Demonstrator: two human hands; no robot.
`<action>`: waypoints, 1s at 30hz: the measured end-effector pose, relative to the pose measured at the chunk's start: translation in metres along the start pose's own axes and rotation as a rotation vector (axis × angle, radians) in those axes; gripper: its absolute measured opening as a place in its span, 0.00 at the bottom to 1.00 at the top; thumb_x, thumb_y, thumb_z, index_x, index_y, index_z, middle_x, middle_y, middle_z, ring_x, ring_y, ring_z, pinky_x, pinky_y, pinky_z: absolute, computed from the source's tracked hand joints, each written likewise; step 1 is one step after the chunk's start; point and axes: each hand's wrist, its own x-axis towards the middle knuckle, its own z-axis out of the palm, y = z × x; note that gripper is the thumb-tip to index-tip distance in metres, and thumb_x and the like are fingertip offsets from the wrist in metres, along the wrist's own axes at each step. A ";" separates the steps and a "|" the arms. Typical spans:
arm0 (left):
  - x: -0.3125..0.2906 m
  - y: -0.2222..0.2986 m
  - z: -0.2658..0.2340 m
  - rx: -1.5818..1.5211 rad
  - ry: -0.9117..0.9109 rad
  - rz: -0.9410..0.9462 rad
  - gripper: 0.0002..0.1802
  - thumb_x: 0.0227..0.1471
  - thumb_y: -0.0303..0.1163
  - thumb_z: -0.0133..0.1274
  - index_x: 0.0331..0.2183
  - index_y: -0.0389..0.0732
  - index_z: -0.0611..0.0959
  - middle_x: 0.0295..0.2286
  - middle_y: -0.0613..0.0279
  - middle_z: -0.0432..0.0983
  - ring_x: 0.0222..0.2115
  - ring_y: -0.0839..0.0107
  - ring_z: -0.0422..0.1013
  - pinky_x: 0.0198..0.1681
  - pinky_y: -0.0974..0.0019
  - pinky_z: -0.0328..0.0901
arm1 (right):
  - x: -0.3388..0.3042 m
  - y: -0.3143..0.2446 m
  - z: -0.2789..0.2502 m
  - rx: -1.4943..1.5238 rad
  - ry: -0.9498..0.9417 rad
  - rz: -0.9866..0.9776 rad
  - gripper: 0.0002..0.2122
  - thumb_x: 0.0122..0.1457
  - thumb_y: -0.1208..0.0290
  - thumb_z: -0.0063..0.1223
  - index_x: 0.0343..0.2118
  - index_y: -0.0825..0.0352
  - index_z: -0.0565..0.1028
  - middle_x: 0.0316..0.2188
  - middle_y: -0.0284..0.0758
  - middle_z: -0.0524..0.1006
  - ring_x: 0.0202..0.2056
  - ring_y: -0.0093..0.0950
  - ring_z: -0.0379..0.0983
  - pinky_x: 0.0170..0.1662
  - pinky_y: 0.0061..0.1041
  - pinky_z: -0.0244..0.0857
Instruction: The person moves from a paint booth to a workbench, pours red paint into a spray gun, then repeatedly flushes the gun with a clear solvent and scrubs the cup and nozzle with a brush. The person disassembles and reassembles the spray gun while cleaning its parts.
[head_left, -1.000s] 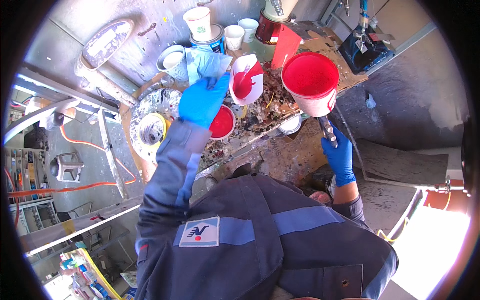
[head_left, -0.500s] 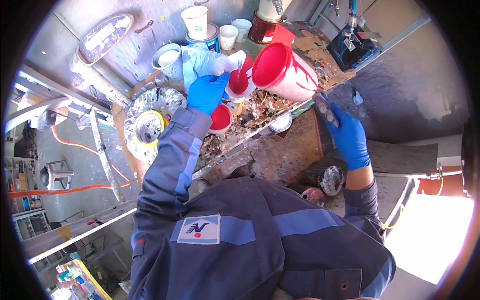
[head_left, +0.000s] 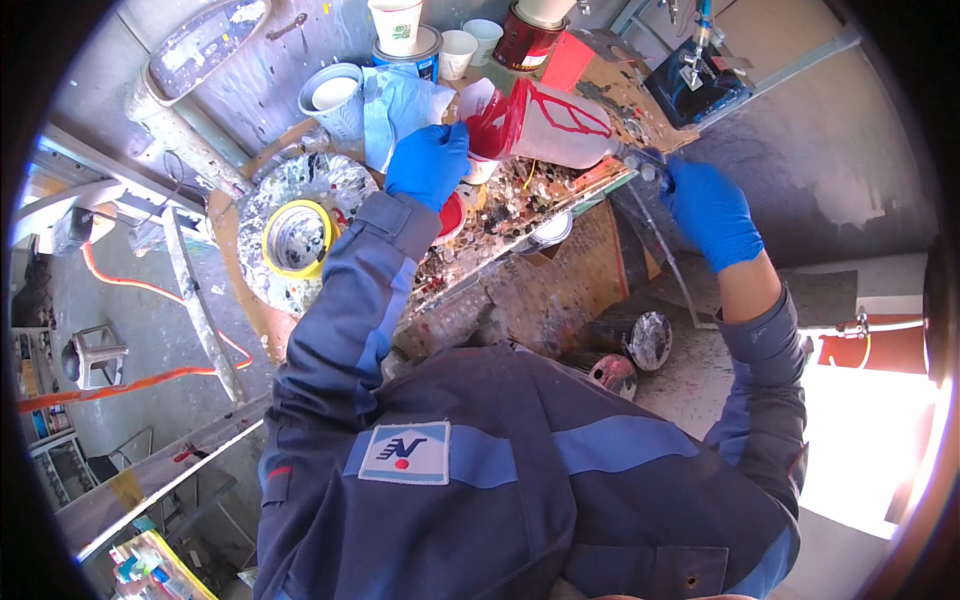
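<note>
Two grips: your left hand [head_left: 428, 165] pinches the white paper container [head_left: 477, 96]; your right hand [head_left: 712, 210] clasps the handle [head_left: 645, 163], tipped cup [head_left: 562, 132] left of its fingers. Likely pouring; next calls for steady tilt.

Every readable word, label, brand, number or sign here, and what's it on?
No wording copied; marks by look only:
Chest patch: dark blue emblem above a red dot.
White paper cup: green print, too small to read.
Blue can: label too small to read.
Dark red can: pale label, too small to read.
</note>
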 end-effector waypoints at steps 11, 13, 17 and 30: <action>-0.006 0.009 -0.009 0.099 -0.056 0.037 0.24 0.58 0.49 0.43 0.31 0.42 0.86 0.25 0.51 0.80 0.29 0.51 0.77 0.35 0.55 0.70 | 0.003 -0.011 -0.031 -0.295 0.141 -0.081 0.09 0.61 0.68 0.46 0.38 0.67 0.75 0.30 0.49 0.78 0.32 0.47 0.77 0.34 0.43 0.71; -0.004 0.004 -0.008 0.107 -0.064 0.067 0.24 0.58 0.49 0.43 0.30 0.41 0.85 0.25 0.51 0.81 0.30 0.51 0.77 0.36 0.55 0.70 | 0.004 -0.014 -0.037 -0.342 0.152 -0.086 0.10 0.61 0.69 0.45 0.39 0.68 0.74 0.30 0.49 0.78 0.32 0.46 0.77 0.33 0.43 0.71; -0.002 -0.002 -0.006 -0.022 -0.079 0.050 0.25 0.60 0.48 0.47 0.30 0.34 0.83 0.19 0.56 0.79 0.19 0.68 0.74 0.24 0.66 0.67 | 0.009 -0.021 -0.045 -0.405 0.198 -0.030 0.13 0.62 0.69 0.43 0.47 0.68 0.71 0.30 0.48 0.78 0.31 0.46 0.77 0.31 0.44 0.71; 0.001 -0.008 0.000 -0.128 -0.130 0.005 0.25 0.62 0.47 0.45 0.32 0.32 0.81 0.20 0.58 0.78 0.17 0.72 0.71 0.23 0.67 0.66 | 0.021 -0.040 -0.060 -0.619 0.525 -0.058 0.17 0.57 0.74 0.50 0.49 0.74 0.68 0.36 0.50 0.74 0.24 0.39 0.79 0.22 0.35 0.73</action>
